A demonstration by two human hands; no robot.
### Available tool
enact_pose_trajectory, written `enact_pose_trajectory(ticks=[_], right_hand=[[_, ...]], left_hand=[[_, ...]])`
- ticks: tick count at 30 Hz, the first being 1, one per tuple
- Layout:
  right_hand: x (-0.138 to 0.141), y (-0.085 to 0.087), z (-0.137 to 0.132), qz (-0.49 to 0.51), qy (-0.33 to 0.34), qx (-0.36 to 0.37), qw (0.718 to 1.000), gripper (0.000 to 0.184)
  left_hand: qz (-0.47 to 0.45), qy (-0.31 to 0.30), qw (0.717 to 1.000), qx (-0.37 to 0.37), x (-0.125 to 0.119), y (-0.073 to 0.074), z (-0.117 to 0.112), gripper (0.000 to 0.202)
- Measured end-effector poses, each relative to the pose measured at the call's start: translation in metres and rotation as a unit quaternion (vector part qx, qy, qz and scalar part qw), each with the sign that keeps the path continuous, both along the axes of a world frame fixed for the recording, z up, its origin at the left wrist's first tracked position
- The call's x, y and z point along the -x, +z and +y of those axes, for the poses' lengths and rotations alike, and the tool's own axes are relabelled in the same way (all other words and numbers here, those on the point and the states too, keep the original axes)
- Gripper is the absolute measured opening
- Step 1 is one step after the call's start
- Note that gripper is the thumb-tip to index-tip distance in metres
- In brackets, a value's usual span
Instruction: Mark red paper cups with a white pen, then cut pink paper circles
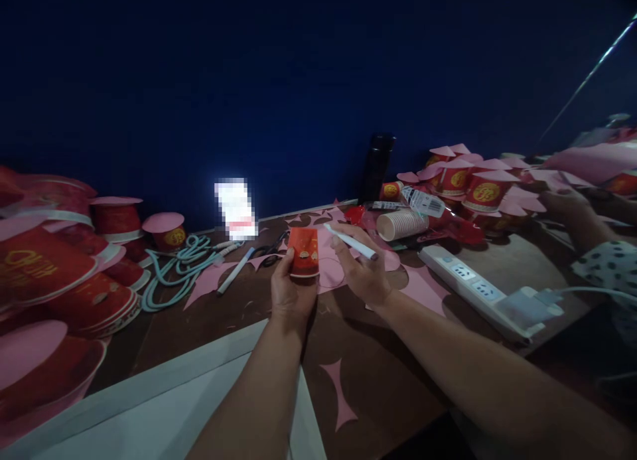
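My left hand (291,291) is closed round a small red paper cup (304,251) with a gold print, held upright above the brown table (378,374). Just to its right, my right hand (363,271) grips a white pen-like stick (351,241), its tip pointing toward the cup's upper edge. Pink paper scraps (423,289) lie on the table under and around both hands.
Red cups capped with pink paper pile up at the left (64,281) and back right (472,181). A teal cord (176,267), scissors (271,251), a white marker (235,271), a cup stack lying on its side (401,224), a black bottle (377,166) and a white power strip (478,289) lie about. Another person's arm (592,237) reaches in at right.
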State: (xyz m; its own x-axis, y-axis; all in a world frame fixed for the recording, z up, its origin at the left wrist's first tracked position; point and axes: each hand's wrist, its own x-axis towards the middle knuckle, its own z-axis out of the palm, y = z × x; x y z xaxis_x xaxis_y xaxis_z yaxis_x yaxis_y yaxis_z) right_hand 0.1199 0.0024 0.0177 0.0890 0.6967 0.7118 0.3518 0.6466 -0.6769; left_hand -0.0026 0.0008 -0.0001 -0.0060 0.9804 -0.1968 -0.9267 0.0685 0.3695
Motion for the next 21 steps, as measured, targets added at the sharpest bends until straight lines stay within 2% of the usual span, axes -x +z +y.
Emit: enact_pose_trajectory(ticks=[2,5,9,13,17,21], right_hand=[[0.001,-0.003,0.007,0.086,0.025,0.074,0.993,0.019],[0.002,-0.008,0.018,0.197,0.078,0.188,0.959,0.021],[0.003,-0.013,0.022,0.243,0.120,0.274,0.923,0.034],[0.007,-0.014,0.017,0.252,0.173,0.312,0.900,0.042],[0.012,-0.013,0.011,0.269,0.262,0.303,0.876,0.042],[0.014,-0.012,0.009,0.301,0.319,0.303,0.846,0.039]], left_hand=[[0.001,-0.004,1.000,0.012,-0.001,0.000,0.000,0.019],[0.005,-0.005,1.000,0.024,-0.002,0.000,0.000,0.021],[0.008,-0.015,1.000,0.015,-0.003,0.003,-0.002,0.022],[-0.003,-0.035,0.999,0.018,-0.003,0.005,-0.005,0.022],[-0.016,-0.045,0.999,0.017,-0.003,0.004,-0.005,0.020],[-0.006,-0.052,0.999,-0.008,-0.008,0.007,-0.009,0.022]])
